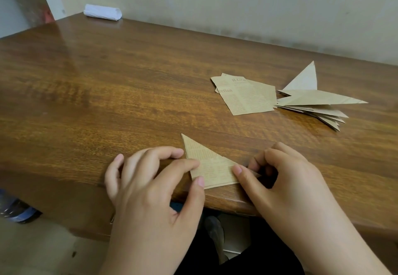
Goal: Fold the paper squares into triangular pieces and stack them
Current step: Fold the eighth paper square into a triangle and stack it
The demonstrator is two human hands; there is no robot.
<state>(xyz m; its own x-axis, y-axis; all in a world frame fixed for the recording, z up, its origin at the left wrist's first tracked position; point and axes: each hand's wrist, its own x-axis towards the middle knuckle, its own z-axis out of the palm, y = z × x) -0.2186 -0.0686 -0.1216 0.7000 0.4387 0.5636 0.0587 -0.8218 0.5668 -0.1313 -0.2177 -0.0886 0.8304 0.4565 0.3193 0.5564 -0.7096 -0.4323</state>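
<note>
A tan newsprint paper folded into a triangle lies at the near edge of the wooden table. My left hand pinches its left side between forefinger and thumb. My right hand pinches its right corner, thumb on top and fingers curled behind. Farther right on the table lie a few flat paper squares. Beside them sits a fanned stack of folded triangles, with one triangle sticking up behind it.
A white roll of paper lies at the table's far left corner against the wall. A blue shoe is on the floor at the lower left. The table's near edge runs under my hands.
</note>
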